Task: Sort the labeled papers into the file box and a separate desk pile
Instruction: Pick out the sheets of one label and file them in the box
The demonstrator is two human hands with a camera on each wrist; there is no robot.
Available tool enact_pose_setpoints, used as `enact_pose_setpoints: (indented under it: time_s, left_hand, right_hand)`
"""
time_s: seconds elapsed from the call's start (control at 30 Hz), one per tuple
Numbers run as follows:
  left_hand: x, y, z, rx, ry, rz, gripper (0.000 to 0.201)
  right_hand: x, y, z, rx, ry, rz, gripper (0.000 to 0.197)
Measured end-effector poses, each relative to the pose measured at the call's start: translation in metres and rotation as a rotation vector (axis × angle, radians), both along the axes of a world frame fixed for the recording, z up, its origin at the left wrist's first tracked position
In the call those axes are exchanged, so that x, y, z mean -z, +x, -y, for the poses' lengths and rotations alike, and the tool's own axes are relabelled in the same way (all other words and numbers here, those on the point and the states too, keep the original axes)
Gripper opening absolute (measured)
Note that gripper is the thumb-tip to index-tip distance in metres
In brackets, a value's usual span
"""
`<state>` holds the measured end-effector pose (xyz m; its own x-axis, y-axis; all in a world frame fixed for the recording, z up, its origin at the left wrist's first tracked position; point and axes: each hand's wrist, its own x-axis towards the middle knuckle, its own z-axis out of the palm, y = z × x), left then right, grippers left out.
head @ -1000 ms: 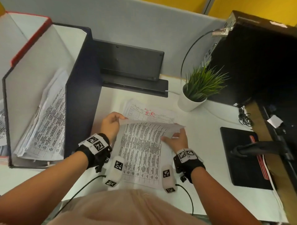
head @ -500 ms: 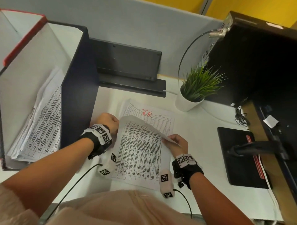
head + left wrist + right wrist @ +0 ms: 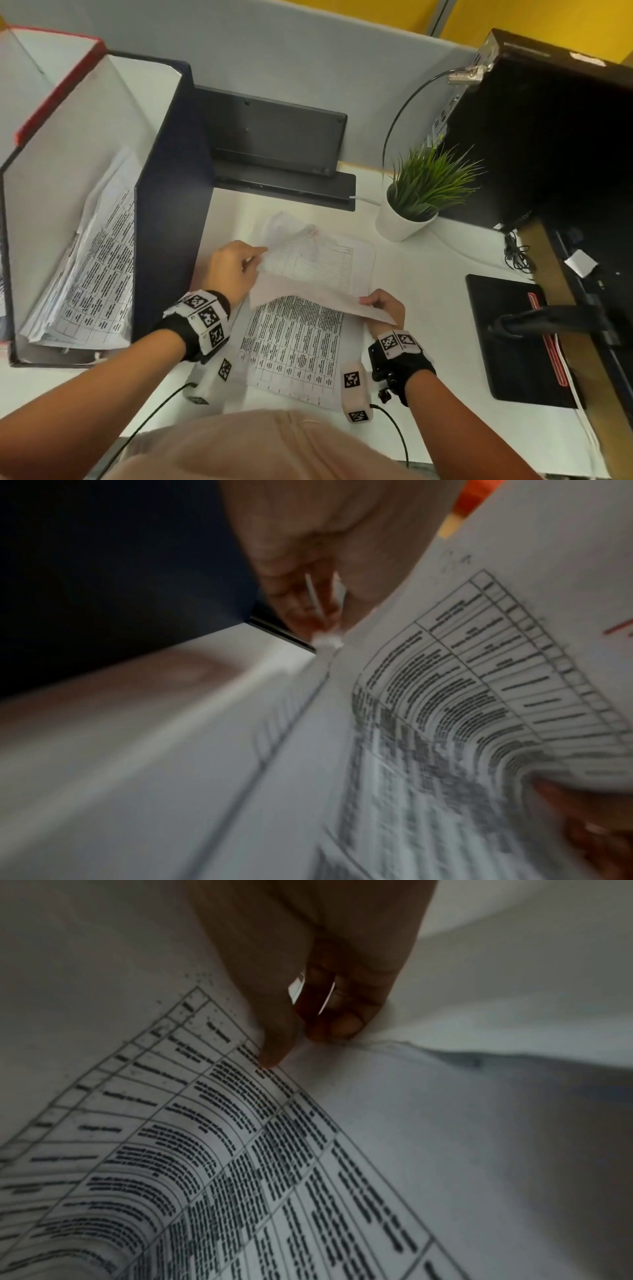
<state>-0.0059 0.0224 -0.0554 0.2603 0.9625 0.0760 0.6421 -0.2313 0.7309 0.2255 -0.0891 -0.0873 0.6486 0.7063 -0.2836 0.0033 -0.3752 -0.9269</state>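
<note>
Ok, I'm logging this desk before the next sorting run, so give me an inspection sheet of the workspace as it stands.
Surface: white desk, bare patches around the papers.
Job's things: file box at left with printed sheets leaning inside; a top sheet lifted and curled back over the desk pile of table-printed pages.
Clutter: potted plant, black pad at right, dark device against the partition.
Grippers: left hand pinches the sheet's left edge; right hand pinches its right edge.
Cables: wrist-camera leads at the near edge; a grey cable arcing behind the plant; a coiled cord at right.
Surroundings: grey partition, yellow wall above.
</note>
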Motion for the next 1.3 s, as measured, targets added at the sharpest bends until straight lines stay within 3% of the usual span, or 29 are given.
enact_pose_setpoints:
  time_s: [0.1, 0.17, 0.23, 0.27, 0.33, 0.37, 0.43, 0.5, 0.53, 0.57, 0.63, 0.7, 1.0, 1.07, 1.17, 1.23, 1.3]
  left_hand:
    - [-0.006, 0.003, 0.009, -0.061, -0.194, 0.367, 0.018]
    - [-0.009, 0.006, 0.010, -0.121, -0.353, 0.502, 0.020]
    - [-0.013, 0.007, 0.008, -0.158, -0.485, 0.543, 0.026]
    - [-0.015, 0.007, 0.006, -0.158, -0.532, 0.542, 0.028]
    - [-0.017, 0.009, 0.002, -0.140, -0.608, 0.551, 0.030]
    - [-0.018, 0.010, -0.001, -0.139, -0.642, 0.562, 0.029]
    - [-0.015, 0.012, -0.007, -0.192, -0.670, 0.546, 0.027]
    - [-0.010, 0.013, -0.014, -0.273, -0.639, 0.436, 0.019]
    - [-0.006, 0.012, -0.017, -0.282, -0.622, 0.341, 0.013]
    - [-0.004, 0.010, -0.019, -0.270, -0.622, 0.235, 0.009]
    - [0.002, 0.005, -0.020, -0.223, -0.645, 0.050, 0.021]
    - [0.005, 0.001, -0.021, -0.211, -0.635, -0.035, 0.029]
    - [0.003, 0.003, -0.016, -0.141, -0.481, -0.180, 0.019]
    - [0.002, 0.002, -0.015, -0.084, -0.441, -0.204, 0.021]
    - [0.002, -0.001, -0.011, -0.053, -0.365, -0.234, 0.033]
    - [0.002, -0.003, -0.006, -0.076, -0.228, -0.244, 0.026]
    - [0.003, -0.005, -0.002, -0.086, -0.035, -0.125, 0.020]
  right_hand:
    - [-0.001, 0.003, -0.003, 0.011, -0.055, 0.033, 0.034]
    - [-0.001, 0.005, -0.004, 0.013, -0.085, -0.014, 0.049]
    - [-0.001, 0.009, -0.004, -0.012, -0.101, -0.063, 0.062]
    - [-0.002, 0.011, -0.004, -0.046, -0.114, -0.042, 0.055]
    - [-0.005, 0.010, -0.003, -0.093, -0.168, 0.017, 0.023]
    - [-0.005, 0.010, -0.003, -0.082, -0.170, 0.010, 0.018]
    - [-0.004, 0.010, -0.002, -0.014, -0.077, -0.184, 0.041]
    - [-0.005, 0.010, -0.002, 0.097, 0.000, -0.484, 0.055]
    - [-0.006, 0.010, -0.001, 0.125, 0.004, -0.545, 0.057]
    - [-0.007, 0.008, -0.001, 0.143, 0.001, -0.565, 0.057]
    - [-0.007, 0.006, -0.001, 0.153, -0.004, -0.574, 0.055]
    - [-0.006, 0.005, 0.000, 0.168, -0.015, -0.582, 0.053]
    - [-0.004, 0.000, 0.000, 0.134, -0.024, -0.506, 0.022]
    - [-0.008, -0.001, -0.002, 0.118, -0.036, -0.466, 0.023]
    - [-0.007, 0.004, -0.006, 0.196, -0.030, -0.566, 0.026]
    - [-0.009, 0.004, -0.007, 0.204, -0.043, -0.609, 0.027]
    - [-0.010, 0.002, -0.007, 0.174, -0.058, -0.672, 0.018]
